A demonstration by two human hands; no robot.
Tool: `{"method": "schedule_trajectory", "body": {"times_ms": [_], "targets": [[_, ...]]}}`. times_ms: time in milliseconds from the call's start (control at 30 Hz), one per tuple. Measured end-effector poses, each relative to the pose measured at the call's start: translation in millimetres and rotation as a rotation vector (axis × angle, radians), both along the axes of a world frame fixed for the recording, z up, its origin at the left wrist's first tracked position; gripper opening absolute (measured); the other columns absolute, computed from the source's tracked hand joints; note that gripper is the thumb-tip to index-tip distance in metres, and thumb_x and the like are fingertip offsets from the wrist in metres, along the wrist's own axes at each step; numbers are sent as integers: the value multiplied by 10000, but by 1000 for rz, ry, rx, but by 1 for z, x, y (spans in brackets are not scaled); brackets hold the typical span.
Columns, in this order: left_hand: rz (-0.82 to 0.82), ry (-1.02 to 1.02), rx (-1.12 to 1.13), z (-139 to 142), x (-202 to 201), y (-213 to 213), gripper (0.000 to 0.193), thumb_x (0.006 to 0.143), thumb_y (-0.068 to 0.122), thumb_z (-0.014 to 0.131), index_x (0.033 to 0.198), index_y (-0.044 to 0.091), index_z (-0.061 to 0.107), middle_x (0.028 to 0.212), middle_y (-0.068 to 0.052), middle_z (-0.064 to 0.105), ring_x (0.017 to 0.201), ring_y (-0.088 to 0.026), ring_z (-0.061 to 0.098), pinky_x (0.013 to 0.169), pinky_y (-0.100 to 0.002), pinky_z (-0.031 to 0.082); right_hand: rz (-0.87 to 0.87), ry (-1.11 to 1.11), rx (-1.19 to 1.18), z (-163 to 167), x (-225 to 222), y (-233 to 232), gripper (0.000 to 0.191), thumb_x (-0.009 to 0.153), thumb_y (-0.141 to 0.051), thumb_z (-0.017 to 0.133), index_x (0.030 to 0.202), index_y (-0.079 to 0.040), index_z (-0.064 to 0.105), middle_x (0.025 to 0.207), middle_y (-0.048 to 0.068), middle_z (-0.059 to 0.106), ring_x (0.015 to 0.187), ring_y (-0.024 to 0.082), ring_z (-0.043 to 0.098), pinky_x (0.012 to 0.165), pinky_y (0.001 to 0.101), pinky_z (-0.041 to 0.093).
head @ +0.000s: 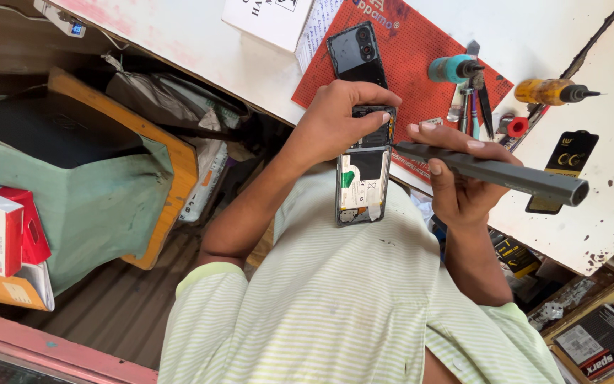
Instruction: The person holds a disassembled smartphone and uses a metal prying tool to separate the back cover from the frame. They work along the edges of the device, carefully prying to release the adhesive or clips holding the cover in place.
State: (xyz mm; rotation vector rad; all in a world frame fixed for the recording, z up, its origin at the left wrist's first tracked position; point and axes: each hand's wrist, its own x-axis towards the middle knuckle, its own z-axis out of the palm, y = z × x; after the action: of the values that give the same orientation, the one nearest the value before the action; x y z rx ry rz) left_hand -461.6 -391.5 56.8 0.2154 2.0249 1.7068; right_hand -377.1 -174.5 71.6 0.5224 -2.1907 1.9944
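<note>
A stained white worktable [179, 35] carries a red perforated mat [406, 50]. The left hand [335, 121] grips an opened black smartphone [362, 181], internals exposed. The right hand [456, 178] clasps a grey metal bar-shaped tool [506, 174].

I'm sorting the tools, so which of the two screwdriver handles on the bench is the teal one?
The teal screwdriver lies on the red mat, beside the tweezers; the amber screwdriver lies off the mat, on the white bench.

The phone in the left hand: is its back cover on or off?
Off: the phone shows bare internal parts, and a black back cover lies separately on the red mat.
</note>
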Motion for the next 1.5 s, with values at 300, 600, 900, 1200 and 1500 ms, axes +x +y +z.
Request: {"method": "schedule_trajectory", "body": {"times_ms": [300,600,900,1200,1500], "targets": [[-2,-11,-2,0,1,0,266,891,124,716,1150,80,759,1062,-74,803,1011,-154,785,913,-299,602,-20,6,-6,-5,1,1,403,1098,68,537,1347,-127,288,1308,331,626,1214,414,689,1109,525,594],[-1,-20,35,2,2,-7,267,896,123,735,1160,80,746,1071,-51,799,1010,-136,774,915,-287,598,-153,-79,-64,-3,4,4,384,1165,6,552,1396,-138,282,1284,280,650,1084,347,733,1001,452,616],[160,-294,431,-25,9,-22,237,1020,93,665,1210,-34,729,1100,-94,774,976,-107,718,855,-250,593,-175,-804,-194,-49,17,7,202,1061,-4,563,1263,-5,548,958,162,698,487,90,462,431,213,342],[362,-345,1034,-76,-22,25,209,1039,10,624,1218,-24,725,1162,-178,767,1024,-225,746,930,-344,623,151,-1122,-700,-71,10,24,807,912,-583,638,1431,18,495,1150,196,717,671,154,655,368,198,397],[505,-348,771,-72,-6,42,517,1140,373,320,1464,26,525,1451,-123,611,1376,-189,563,1173,-368,412,-66,-459,166,-43,0,20,693,905,-278,778,1524,-54,563,1354,232,652,1018,219,669,799,344,535]]}}
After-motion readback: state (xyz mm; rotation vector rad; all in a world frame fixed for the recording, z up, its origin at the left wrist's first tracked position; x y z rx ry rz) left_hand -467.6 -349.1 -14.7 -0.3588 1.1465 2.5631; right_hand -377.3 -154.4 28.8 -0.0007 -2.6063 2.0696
